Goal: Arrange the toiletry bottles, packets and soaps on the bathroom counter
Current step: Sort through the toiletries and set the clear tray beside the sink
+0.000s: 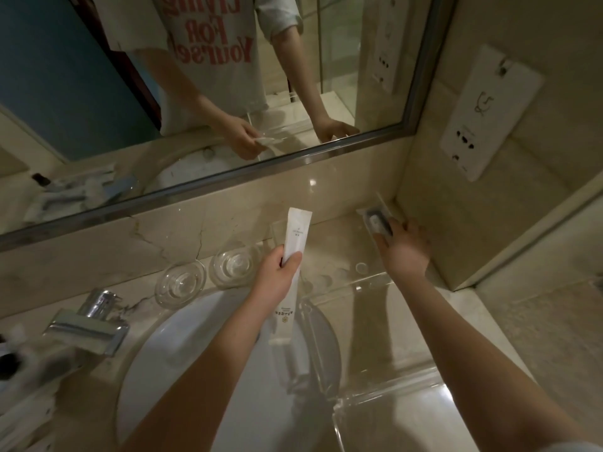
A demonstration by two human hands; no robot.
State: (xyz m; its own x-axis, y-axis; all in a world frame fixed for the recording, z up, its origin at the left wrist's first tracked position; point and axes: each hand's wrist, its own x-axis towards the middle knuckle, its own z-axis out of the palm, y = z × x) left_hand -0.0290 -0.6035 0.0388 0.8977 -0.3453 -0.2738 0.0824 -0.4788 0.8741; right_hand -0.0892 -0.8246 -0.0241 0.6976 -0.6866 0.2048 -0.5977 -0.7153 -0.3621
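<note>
Two grips: the left hand [277, 277] clasps a long white paper packet [296, 234] mid-length, its long axis pointing toward the mirror [81, 93], over the clear acrylic tray's [332, 247] left end. The right hand [404, 252] covers a small dark wrapped item [375, 220] in the tray's far-right corner, and I cannot tell whether it is gripping or only pressing.

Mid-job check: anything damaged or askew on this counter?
Yes: the marble backsplash under the mirror has dark cracks running down it, just behind the two glass dishes. They branch like fractures in the stone.
</note>
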